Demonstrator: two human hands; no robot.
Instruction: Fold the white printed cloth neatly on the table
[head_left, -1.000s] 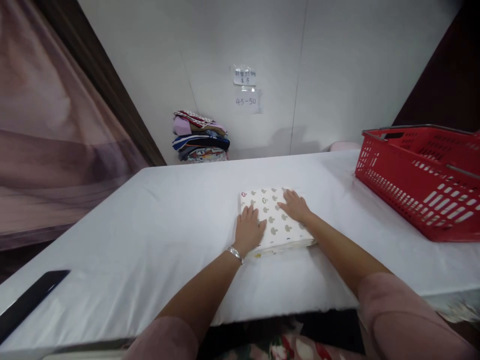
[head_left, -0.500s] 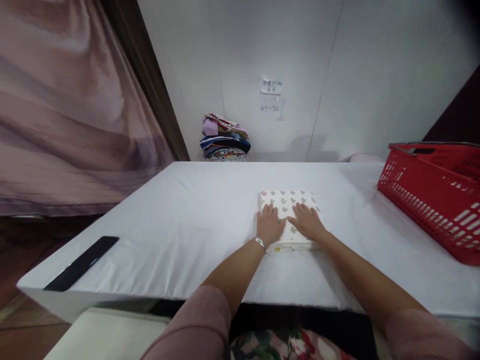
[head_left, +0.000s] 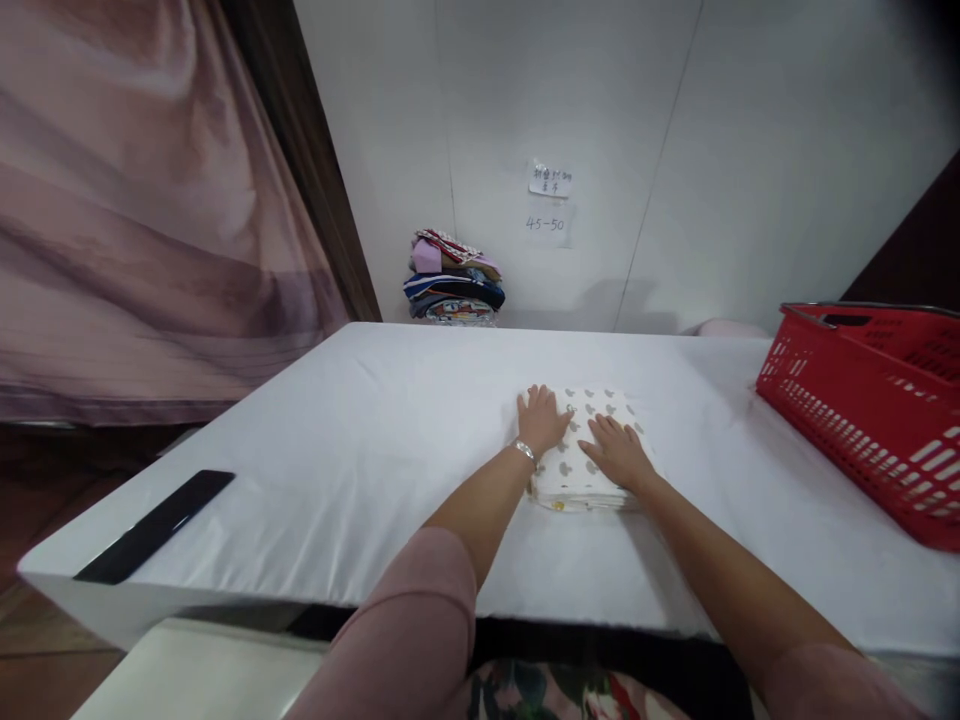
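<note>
The left grip [head_left: 543, 424] and right grip [head_left: 618, 455], loosely spread, are being rested on folded printed cloth [head_left: 568, 474], nothing being clasped.

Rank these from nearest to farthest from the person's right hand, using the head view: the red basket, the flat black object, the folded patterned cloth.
1. Folded patterned cloth: directly under the right hand, touching it.
2. Red basket: off to the right side.
3. Flat black object: far over on the left, by the table's near corner.
</note>
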